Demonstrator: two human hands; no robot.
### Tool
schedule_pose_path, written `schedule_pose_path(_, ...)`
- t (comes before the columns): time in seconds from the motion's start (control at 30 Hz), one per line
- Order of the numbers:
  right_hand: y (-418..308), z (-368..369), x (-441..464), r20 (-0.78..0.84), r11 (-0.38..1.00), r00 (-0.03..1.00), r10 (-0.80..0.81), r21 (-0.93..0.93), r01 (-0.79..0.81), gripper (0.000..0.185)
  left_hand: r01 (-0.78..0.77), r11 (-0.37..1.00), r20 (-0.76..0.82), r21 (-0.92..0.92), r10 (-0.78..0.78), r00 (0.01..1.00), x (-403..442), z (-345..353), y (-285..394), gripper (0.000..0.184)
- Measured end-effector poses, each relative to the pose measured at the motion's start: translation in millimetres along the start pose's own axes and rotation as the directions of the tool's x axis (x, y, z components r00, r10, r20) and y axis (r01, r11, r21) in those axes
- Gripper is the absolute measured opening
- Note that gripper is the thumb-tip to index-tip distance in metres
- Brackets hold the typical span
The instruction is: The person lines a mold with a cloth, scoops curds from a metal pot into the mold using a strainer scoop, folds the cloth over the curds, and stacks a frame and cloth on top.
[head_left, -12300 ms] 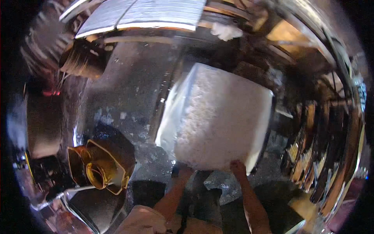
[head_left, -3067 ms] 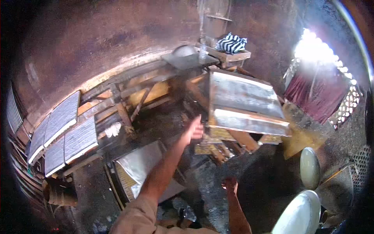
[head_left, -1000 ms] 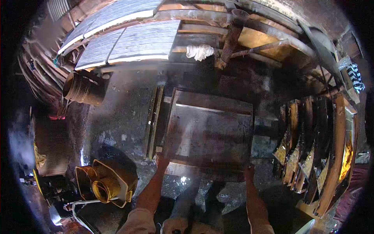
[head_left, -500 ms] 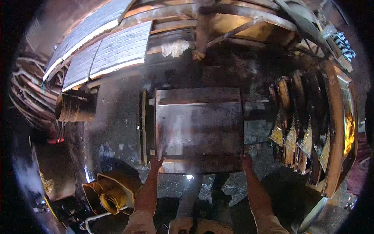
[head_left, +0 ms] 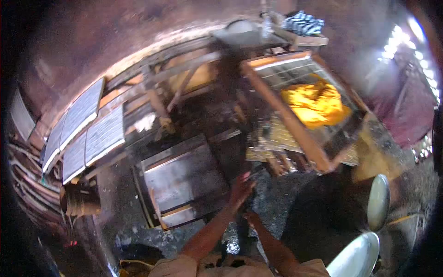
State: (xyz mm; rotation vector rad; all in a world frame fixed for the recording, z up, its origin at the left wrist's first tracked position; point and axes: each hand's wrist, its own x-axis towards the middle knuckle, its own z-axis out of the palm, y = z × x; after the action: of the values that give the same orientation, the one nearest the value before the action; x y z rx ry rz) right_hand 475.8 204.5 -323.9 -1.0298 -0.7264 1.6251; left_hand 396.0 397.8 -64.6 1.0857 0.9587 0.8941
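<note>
That dark wooden panel [head_left: 189, 177] is down by the floor, front and a bit left of the person. Left hand [head_left: 241, 190] is just past its near right corner, fingers loosely out, nothing in them that I can see. Right hand [head_left: 250, 216] is close beside it, too blurry to tell if it's curled. Can't tell if they touch either. Up right there's a wooden frame [head_left: 284, 115] with crumpled yellow cloth [head_left: 316, 102] on it. IMO frames this wide want both hands, spread on opposite rails, and careful feet, floor [head_left: 272, 203] looks slick.
</note>
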Motion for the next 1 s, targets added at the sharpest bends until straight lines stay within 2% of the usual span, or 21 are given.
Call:
schedule_pose_path(0.03, -10.2, -12.1, -25.2, -0.129, 0.929, 0.991, 0.029, -0.362, -0.074, 0.043, -0.227, 0.924, 0.130, 0.306, 0.196, 0.972, 14.9, 64.7, 22.8, 0.062)
schedule_pose_path(0.1, -29.3, -39.8, -78.8, -0.339, 0.711, 0.941, -0.005, -0.663, -0.235, 0.041, 0.038, 0.980, 0.082, -0.194, -0.023, 0.996, 18.5, 177.4, 72.5, 0.078)
schedule_pose_path(0.17, -77.8, -59.5, -130.6, -0.605, 0.878, 0.792, 0.077, -0.336, -0.342, 0.039, 0.163, 0.966, 0.012, -0.199, -0.164, 0.986, 17.8, 241.7, 124.1, 0.084)
schedule_pose_path(0.2, -104.1, -71.3, -157.8, -0.703, 0.941, 0.657, 0.273, 0.054, -0.333, 0.039, 0.203, 0.958, -0.004, -0.204, -0.208, 0.978, 19.2, 269.1, 132.4, 0.086)
schedule_pose_path(0.27, -129.1, -100.8, -208.9, -0.683, 0.970, 0.717, 0.142, 0.241, 0.037, 0.032, 0.138, 0.973, -0.174, -0.188, -0.171, 0.970, 61.3, 304.5, 85.6, 0.100)
schedule_pose_path(0.3, -138.5, -126.0, -219.0, -0.618, 0.741, 0.759, -0.207, -0.605, -0.291, 0.028, 0.114, 0.977, -0.226, -0.181, -0.154, 0.962, 73.8, 316.7, 77.1, 0.105)
schedule_pose_path(0.33, -143.1, -155.1, -223.4, -0.324, -0.138, 0.886, -0.331, -0.912, -0.385, 0.025, 0.133, 0.984, -0.240, -0.120, -0.159, 0.958, 79.7, 314.5, 72.6, 0.101)
schedule_pose_path(0.37, -179.8, -149.7, -225.4, -0.444, 0.142, 0.807, -0.389, -0.895, -0.424, 0.021, 0.139, 0.986, -0.251, -0.088, -0.157, 0.955, 80.1, 306.8, 68.5, 0.099)
schedule_pose_path(0.4, -233.6, -137.3, -218.6, -0.674, 0.697, 0.672, -0.306, -0.639, -0.324, 0.016, 0.147, 0.988, -0.262, -0.055, -0.156, 0.952, 75.0, 297.4, 74.2, 0.097)
schedule_pose_path(0.43, -299.1, -114.6, -211.1, -0.810, 0.972, 0.565, -0.158, -0.228, -0.055, 0.013, 0.153, 0.978, -0.200, -0.140, -0.179, 0.963, 65.0, 287.6, 81.2, 0.083)
schedule_pose_path(0.5, -395.1, -107.1, -198.5, -0.871, 0.957, 0.422, -0.252, -0.158, 0.243, 0.008, 0.153, 0.936, -0.070, -0.317, -0.185, 0.980, 51.3, 266.2, 112.5, 0.058)
schedule_pose_path(0.53, -411.1, -155.2, -201.5, -0.786, 0.929, 0.510, -0.350, -0.220, 0.298, 0.022, -0.049, 0.981, -0.148, -0.188, 0.021, 0.989, 43.2, 240.5, 121.4, 0.052)
schedule_pose_path(0.63, -507.6, -180.6, -195.7, -0.842, 0.925, 0.423, -0.334, -0.206, 0.320, 0.068, -0.106, 0.991, -0.024, -0.083, 0.105, 0.994, 11.3, 120.6, 147.1, 0.036)
schedule_pose_path(0.67, -529.7, -182.8, -195.5, -0.740, 0.922, 0.568, -0.360, -0.189, 0.337, 0.073, 0.068, 0.963, -0.038, -0.260, -0.081, 0.996, -16.6, 91.6, 174.9, 0.037)
schedule_pose_path(0.7, -552.0, -184.7, -195.3, -0.614, 0.923, 0.695, -0.374, -0.168, 0.347, 0.077, 0.049, 0.999, -0.082, 0.009, -0.048, 0.995, 7.8, 29.3, 124.9, 0.037)
schedule_pose_path(0.77, -566.1, -162.8, -193.8, -0.572, 0.981, 0.799, -0.188, -0.075, 0.177, 0.077, -0.278, 0.949, 0.063, 0.148, 0.271, 0.960, -27.7, -57.5, 116.2, 0.039)
schedule_pose_path(0.83, -556.9, -148.7, -189.7, -0.459, 0.984, 0.884, -0.092, -0.176, 0.011, 0.062, 0.263, 0.963, -0.058, -0.050, -0.266, 0.962, -96.0, -84.6, 180.0, 0.050)
schedule_pose_path(0.87, -531.5, -150.4, -185.7, -0.469, 0.975, 0.876, -0.110, -0.222, 0.003, 0.054, 0.176, 0.983, 0.020, -0.048, -0.175, 0.984, -134.7, -95.0, 203.3, 0.055)
schedule_pose_path(0.9, -506.7, -150.7, -181.7, -0.479, 0.963, 0.868, -0.128, -0.268, -0.006, 0.047, 0.388, 0.921, -0.056, 0.020, -0.387, 0.920, -161.5, -102.3, 220.8, 0.052)
schedule_pose_path(0.97, -505.2, -101.2, -164.8, -0.387, 0.984, 0.922, 0.008, -0.160, -0.076, 0.050, 0.398, 0.914, -0.138, 0.083, -0.384, 0.913, -191.6, -152.1, 184.7, 0.053)
schedule_pose_path(1.0, -507.9, -78.1, -144.9, -0.389, 0.960, 0.919, -0.065, -0.276, -0.048, 0.049, 0.543, 0.832, -0.174, -0.113, -0.555, 0.814, -178.5, -156.6, 196.9, 0.049)
